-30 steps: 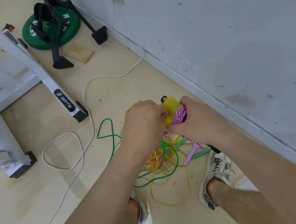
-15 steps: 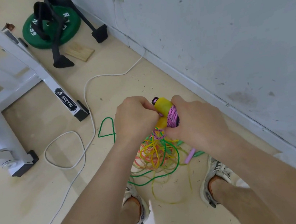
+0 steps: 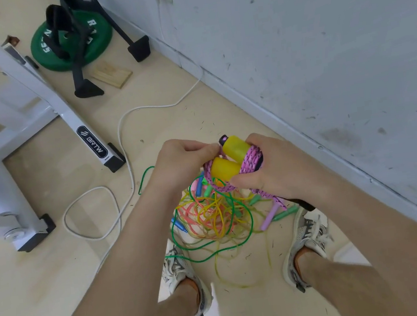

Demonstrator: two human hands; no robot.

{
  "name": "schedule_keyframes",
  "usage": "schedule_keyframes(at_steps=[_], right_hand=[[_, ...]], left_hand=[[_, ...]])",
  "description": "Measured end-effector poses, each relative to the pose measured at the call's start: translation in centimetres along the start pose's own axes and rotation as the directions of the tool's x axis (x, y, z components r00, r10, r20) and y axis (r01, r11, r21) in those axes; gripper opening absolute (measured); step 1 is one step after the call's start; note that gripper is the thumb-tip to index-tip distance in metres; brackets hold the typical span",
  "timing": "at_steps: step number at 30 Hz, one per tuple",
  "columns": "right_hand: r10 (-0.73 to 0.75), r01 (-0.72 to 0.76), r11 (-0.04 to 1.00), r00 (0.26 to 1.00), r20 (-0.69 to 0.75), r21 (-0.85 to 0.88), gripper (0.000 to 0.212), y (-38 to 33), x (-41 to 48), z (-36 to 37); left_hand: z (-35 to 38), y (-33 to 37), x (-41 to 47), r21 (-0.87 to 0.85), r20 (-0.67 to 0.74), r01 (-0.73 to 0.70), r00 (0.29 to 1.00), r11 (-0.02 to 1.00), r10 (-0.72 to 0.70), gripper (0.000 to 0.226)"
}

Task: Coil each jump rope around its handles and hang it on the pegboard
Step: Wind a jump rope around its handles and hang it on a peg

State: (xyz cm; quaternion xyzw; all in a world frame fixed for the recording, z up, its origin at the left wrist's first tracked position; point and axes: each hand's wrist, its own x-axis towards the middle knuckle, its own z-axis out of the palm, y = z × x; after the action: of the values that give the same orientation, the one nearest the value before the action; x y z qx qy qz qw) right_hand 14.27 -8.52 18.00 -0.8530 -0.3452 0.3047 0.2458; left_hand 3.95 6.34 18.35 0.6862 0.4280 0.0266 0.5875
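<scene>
Pink jump rope (image 3: 251, 161), one, is coiled round its two yellow handles (image 3: 223, 171), which lie side by side with their long axes toward ten o'clock. The right hand (image 3: 281, 172) curls its fingers round them. At nine o'clock the left hand (image 3: 180, 161) pinches a strand. At six o'clock one tangled heap (image 3: 215, 215) lies on the floor (image 3: 59, 283).
</scene>
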Motion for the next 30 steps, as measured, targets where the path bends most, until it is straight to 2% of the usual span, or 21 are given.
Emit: schedule_keyframes(at_steps=[5,9,12,14,15,17,19,22,24,26,30], right_hand=[[0.002,-0.002,1.0,1.0,-0.01,-0.016,0.049,0.5,0.2,-0.1],[-0.019,0.018,0.998,1.0,-0.013,-0.061,0.046,0.1,0.0,-0.3],[-0.064,0.063,0.996,0.998,0.018,0.06,0.043,-0.2,-0.1,-0.4],[-0.099,0.09,0.985,0.994,0.053,0.145,0.04,-0.2,0.1,-0.8],[-0.127,0.109,0.975,0.989,0.081,0.192,0.039,-0.2,-0.1,-1.1],[-0.18,0.133,0.954,0.971,0.158,0.269,0.039,-0.3,-0.4,-1.6],[-0.2,0.118,0.941,0.95,0.239,0.317,0.037,-0.2,-0.1,-1.8],[-0.113,-0.003,0.94,0.941,0.319,0.341,0.012,0.0,0.9,-0.7],[-0.068,-0.033,0.943,0.955,0.289,0.332,0.035,0.2,1.0,-0.3],[-0.103,0.011,0.924,0.97,0.221,0.381,0.058,-0.3,0.4,-0.1],[-0.116,-0.051,0.826,0.959,0.259,0.561,0.057,-0.8,-0.5,-0.9]], left_hand=[[-1.1,0.1,0.3,-0.122,0.121,0.089,0.99,0.989,-0.075,0.005],[-0.8,0.2,-0.1,-0.109,0.149,0.076,0.987,0.991,-0.059,0.015],[-0.7,0.2,-0.1,-0.158,0.186,0.1,0.98,0.982,-0.07,0.026],[-1.1,0.1,-0.2,-0.256,0.325,0.191,0.94,0.948,-0.101,0.045],[-1.3,0.0,-0.3,-0.308,0.407,0.23,0.909,0.923,-0.091,0.047],[-1.5,0.2,-0.8,-0.39,0.501,0.279,0.864,0.877,-0.052,0.035],[-1.5,0.4,-0.9,-0.427,0.51,0.289,0.859,0.857,-0.036,0.026],[-1.3,0.3,-0.8,-0.41,0.493,0.26,0.87,0.874,-0.028,0.018],[-0.9,0.3,-0.9,-0.391,0.468,0.264,0.882,0.882,-0.057,0.022],[-0.4,0.2,-0.9,-0.413,0.451,0.276,0.89,0.868,-0.068,0.025],[-0.5,0.6,-1.1,-0.49,0.494,0.316,0.869,0.812,-0.04,0.022]])
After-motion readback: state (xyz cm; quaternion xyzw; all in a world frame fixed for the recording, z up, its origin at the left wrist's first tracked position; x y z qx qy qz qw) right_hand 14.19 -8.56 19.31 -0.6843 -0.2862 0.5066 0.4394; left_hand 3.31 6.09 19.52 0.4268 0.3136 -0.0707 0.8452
